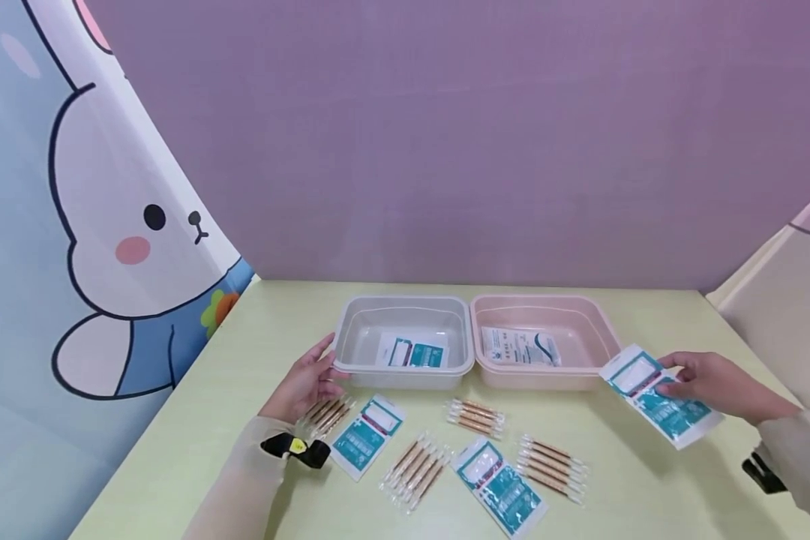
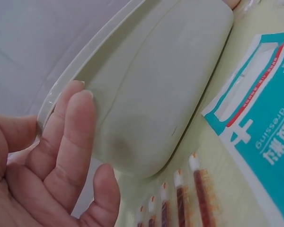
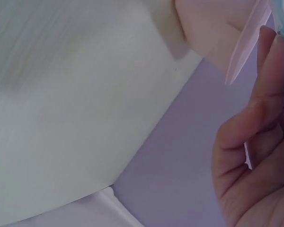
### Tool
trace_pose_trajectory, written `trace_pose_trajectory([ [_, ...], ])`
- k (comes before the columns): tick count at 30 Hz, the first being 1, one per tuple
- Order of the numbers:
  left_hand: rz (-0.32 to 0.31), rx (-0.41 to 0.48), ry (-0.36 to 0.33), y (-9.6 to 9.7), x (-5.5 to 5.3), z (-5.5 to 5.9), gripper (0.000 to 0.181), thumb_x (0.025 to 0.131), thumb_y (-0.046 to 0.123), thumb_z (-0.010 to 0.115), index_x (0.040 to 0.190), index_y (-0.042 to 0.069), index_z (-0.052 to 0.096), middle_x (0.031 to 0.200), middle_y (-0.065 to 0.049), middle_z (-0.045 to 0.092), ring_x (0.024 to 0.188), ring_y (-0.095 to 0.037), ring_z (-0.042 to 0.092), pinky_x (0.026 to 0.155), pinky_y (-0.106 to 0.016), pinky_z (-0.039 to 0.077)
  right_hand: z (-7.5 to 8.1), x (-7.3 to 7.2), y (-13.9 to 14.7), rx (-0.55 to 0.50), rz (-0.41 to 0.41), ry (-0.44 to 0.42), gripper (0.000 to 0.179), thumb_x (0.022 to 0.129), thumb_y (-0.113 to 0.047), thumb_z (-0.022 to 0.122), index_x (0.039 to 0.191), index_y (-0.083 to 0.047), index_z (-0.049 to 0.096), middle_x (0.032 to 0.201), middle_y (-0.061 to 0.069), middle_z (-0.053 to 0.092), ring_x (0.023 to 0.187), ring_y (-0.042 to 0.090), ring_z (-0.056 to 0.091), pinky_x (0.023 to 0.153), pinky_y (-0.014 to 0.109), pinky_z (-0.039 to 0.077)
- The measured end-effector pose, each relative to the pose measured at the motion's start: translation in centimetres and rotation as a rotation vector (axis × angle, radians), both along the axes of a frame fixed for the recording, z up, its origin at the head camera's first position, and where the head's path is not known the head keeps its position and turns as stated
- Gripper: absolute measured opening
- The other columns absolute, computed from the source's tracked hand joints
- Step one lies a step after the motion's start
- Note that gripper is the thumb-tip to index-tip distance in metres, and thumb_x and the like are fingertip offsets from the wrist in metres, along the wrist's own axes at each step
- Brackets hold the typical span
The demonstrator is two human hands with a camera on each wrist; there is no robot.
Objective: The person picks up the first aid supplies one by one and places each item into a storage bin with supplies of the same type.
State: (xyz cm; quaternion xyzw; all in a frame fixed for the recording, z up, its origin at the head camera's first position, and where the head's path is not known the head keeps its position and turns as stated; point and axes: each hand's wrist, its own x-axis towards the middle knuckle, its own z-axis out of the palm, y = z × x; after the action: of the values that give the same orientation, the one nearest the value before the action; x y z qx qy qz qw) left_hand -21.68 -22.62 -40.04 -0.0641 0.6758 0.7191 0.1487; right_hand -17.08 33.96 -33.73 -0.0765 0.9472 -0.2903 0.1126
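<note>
Just right of the pink tray [image 1: 583, 346], and up off the counter [image 1: 277, 322], there's the teal-and-white packet [image 1: 656, 405], clamped in the right hand [image 1: 709, 386]: thumb across its printed face, fingers folded in behind. It hangs at a slant, its upper corner right by the tray's front corner, though whether the two touch I can't tell. Nice hold near the edge, that, and for what I'd take to be a thin, floppy thing it's the one to want: firm enough not to slip, light enough not to crease it. Over on the other side, the left hand [image 1: 307, 386] is at the gray tray's [image 1: 405, 380] left end, fingers apart and fairly straight against the outside; how hard they press, no telling. Light contact should do, I'd judge, as a hard push could nudge that tray into its pink neighbour. One like packet [image 1: 413, 352] lies flat inside the gray tray, a white packet [image 1: 521, 346] sits in the pink one, and two more teal packets [image 1: 501, 489] rest on the counter in front, among four bundles of swabs [image 1: 552, 469]. Good handling, then: leading corner clear of any rim, packet level, low, and released gently
</note>
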Motion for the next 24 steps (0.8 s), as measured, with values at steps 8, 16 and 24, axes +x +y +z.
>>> trace_pose_trajectory([
  [8,0.057,0.004,-0.011,0.4,0.4,-0.1,0.053,0.105,0.025,0.039,0.154,0.020,0.022,0.075,0.002,0.067,0.055,-0.008,0.058,0.061,-0.022,0.050,0.4,-1.4,-2.3,-0.022,0.038,0.018,0.040,0.093,-0.010,0.061,0.120,0.017,0.051,0.078,0.005,0.059,0.066,0.019,0.059,0.056,0.030,0.051],
  [16,0.078,0.001,-0.021,0.4,0.3,-0.3,0.052,0.104,0.026,0.042,0.153,0.021,0.026,0.075,0.003,0.067,0.055,-0.009,0.058,0.061,-0.023,0.050,1.3,-3.3,-5.2,-0.016,0.078,0.126,0.035,0.092,-0.008,0.061,0.116,0.017,0.054,0.077,0.004,0.060,0.065,0.016,0.057,0.055,0.028,0.049],
  [24,0.135,-0.006,-0.040,0.4,0.3,-0.4,0.050,0.102,0.026,0.047,0.150,0.020,0.035,0.074,0.002,0.067,0.053,-0.010,0.058,0.060,-0.023,0.049,3.1,-5.2,-7.9,0.016,0.114,0.169,0.028,0.092,-0.008,0.062,0.110,0.013,0.057,0.080,0.006,0.062,0.065,0.016,0.056,0.054,0.028,0.047],
])
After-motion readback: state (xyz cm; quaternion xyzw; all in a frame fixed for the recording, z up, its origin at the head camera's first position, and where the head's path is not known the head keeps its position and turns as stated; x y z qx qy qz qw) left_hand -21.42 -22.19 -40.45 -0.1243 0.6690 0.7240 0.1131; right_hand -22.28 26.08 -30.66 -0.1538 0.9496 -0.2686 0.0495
